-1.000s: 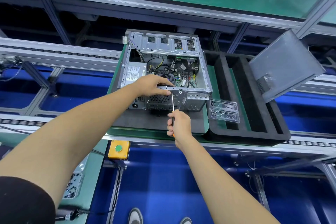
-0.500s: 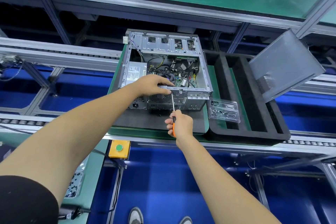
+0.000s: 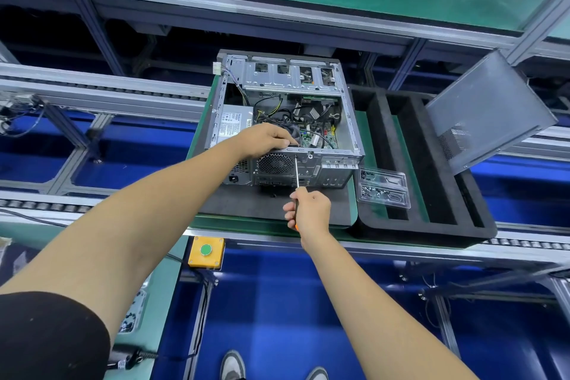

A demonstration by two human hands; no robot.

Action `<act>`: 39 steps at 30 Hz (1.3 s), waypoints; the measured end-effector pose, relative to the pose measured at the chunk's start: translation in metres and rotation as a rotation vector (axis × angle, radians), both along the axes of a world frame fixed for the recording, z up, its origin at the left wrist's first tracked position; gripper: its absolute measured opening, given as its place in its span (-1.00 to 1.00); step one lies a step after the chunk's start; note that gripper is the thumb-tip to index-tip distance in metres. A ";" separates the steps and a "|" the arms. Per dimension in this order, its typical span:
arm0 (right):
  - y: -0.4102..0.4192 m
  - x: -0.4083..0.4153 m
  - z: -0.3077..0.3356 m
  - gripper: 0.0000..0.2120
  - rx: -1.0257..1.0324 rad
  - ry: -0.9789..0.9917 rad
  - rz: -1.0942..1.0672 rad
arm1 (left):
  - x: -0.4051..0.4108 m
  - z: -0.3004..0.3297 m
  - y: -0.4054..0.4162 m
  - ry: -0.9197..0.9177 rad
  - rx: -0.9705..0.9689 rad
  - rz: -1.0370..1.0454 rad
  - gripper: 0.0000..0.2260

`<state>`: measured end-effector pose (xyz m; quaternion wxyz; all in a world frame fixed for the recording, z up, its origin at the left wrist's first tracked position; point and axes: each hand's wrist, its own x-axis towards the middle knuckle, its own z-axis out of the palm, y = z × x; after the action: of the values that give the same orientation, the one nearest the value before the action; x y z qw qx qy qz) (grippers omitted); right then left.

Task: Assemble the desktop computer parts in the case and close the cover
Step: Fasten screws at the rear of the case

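Cover panel (image 3: 490, 108) leans right of case (image 3: 351, 120); screw tray (image 3: 384, 188) between.

- I see the computer case (image 3: 287, 120) at centre frame, lying on its side with the open side up, bare grey metal, its rear panel with the round fan grille facing me.
- Inside I see a silver power supply (image 3: 233, 126) at the left, black cables and a green board.
- The grey cover (image 3: 490, 111) stands off the case, tilted, at the right edge of the frame.
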<state>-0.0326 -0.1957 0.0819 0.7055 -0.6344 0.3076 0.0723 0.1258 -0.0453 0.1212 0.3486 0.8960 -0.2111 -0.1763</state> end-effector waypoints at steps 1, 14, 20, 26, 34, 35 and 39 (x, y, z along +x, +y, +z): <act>0.001 0.000 0.001 -0.89 0.000 0.010 0.008 | 0.000 0.000 0.000 -0.013 0.015 -0.011 -0.78; -0.002 -0.002 0.007 -0.90 0.039 0.028 -0.005 | -0.003 -0.001 0.000 -0.009 -0.015 -0.017 -0.81; 0.002 -0.002 0.007 -0.91 -0.142 0.020 0.006 | -0.003 0.002 -0.001 0.030 -0.046 -0.038 -0.75; -0.003 -0.003 0.010 -0.94 -0.186 -0.019 0.019 | -0.001 -0.001 -0.004 0.036 -0.058 -0.011 -0.80; 0.003 -0.001 0.008 -0.85 -0.128 0.038 -0.036 | 0.001 -0.002 -0.005 0.068 -0.057 0.029 -0.80; 0.004 -0.002 0.009 -0.86 -0.121 0.045 -0.047 | 0.001 -0.002 -0.005 0.071 -0.064 0.035 -0.81; 0.010 -0.001 0.011 -0.92 -0.063 0.002 -0.068 | -0.001 0.003 -0.007 0.057 -0.067 0.046 -0.81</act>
<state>-0.0340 -0.1855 0.0929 0.6869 -0.6453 0.3319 0.0393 0.1253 -0.0519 0.1243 0.3881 0.8831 -0.1864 -0.1867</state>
